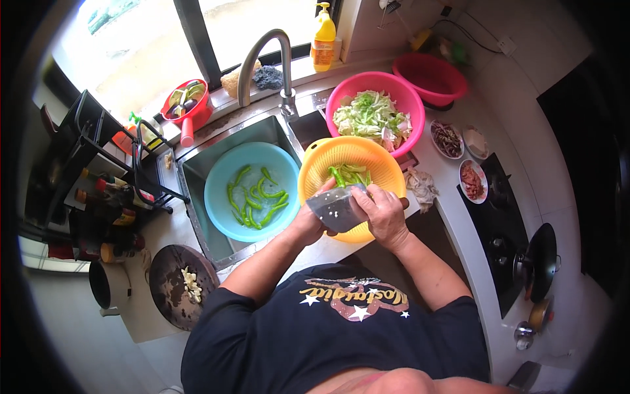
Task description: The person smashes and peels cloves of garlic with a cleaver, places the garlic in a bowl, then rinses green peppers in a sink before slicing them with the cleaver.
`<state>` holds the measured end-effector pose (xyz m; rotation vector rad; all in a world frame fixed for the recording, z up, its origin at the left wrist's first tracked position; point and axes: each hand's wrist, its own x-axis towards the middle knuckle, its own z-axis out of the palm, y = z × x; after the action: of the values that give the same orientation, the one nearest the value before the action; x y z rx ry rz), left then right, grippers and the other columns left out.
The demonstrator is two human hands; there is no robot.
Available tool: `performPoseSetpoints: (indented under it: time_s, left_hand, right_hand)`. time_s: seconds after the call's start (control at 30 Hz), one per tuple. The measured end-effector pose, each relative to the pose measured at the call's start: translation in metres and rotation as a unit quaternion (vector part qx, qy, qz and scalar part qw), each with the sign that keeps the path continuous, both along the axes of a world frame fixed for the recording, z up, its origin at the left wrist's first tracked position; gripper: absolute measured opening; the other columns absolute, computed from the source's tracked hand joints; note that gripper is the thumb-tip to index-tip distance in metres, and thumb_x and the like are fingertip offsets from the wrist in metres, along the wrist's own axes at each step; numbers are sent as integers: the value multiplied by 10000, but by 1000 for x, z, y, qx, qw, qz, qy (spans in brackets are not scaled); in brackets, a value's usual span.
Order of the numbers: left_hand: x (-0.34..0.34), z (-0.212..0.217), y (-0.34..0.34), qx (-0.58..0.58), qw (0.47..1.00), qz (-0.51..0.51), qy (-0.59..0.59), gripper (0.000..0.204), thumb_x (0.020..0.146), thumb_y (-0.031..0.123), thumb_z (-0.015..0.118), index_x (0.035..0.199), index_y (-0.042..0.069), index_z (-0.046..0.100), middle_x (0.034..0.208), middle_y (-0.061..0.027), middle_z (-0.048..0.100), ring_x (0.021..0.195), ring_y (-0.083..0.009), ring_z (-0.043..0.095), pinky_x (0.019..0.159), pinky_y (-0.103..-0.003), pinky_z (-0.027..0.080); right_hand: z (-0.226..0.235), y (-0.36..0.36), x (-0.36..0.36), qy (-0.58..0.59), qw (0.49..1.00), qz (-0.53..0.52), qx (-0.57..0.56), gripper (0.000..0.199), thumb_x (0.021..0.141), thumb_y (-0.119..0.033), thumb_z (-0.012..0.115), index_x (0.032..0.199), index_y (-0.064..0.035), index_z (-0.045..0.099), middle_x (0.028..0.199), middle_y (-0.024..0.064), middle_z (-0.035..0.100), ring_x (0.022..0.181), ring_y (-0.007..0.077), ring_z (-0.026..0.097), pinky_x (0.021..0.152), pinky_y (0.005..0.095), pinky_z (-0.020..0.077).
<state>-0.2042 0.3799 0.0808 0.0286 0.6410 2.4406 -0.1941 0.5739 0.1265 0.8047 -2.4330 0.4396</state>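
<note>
My right hand [385,217] is closed on a cleaver, whose wide grey blade [336,211] carries a few pale seeds. Behind the blade, my left hand [310,220] is closed around a green pepper [337,176]; the blade hides most of its fingers. Both hands are over the near side of a yellow colander [387,161], in which cut green pepper pieces [355,172] lie. To the left, a light-blue basin [215,190] sits in the sink, holding several whole green peppers [252,209] in water.
A pink basin [417,108] of chopped cabbage stands behind the colander. At left, a round board [164,289] bears garlic. Small dishes of meat [471,180] and other food stand by the stove [492,243] at right. A faucet [287,65] arches over the sink.
</note>
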Motion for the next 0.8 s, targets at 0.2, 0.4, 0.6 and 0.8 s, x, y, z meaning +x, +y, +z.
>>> performPoseSetpoints:
  time_s: [0.2,0.4,0.6,0.8]
  left_hand:
    - [23,26,-2,-207,967,-114,92,651,929,131,472,1475,127,117,724,-44,521,543,-119,495,467,-247,394]
    - [8,6,3,-257,964,-65,29,653,911,130,498,1459,98,144,774,-51,538,520,-118,456,467,-248,372]
    - [-3,-50,22,76,971,-84,-212,467,899,411,577,1169,31,547,1069,-89,627,900,-162,619,804,-267,508]
    - [3,-68,27,-115,993,-25,31,419,931,396,529,1158,44,547,1041,-66,623,879,-129,600,786,-254,499]
  right_hand:
    - [-16,32,1,-170,977,-127,0,211,867,-132,560,1068,-111,622,823,149,606,732,348,606,637,416,490]
    - [22,11,21,-147,986,-6,-78,261,839,-75,547,1091,-103,611,839,151,611,752,348,611,659,413,496]
    - [21,-10,32,-45,997,30,-58,286,808,-113,595,1089,-81,629,908,139,593,755,294,618,678,376,504]
    - [17,-10,32,-13,998,28,-63,291,782,-123,651,1069,-77,637,903,142,597,748,290,617,660,368,504]
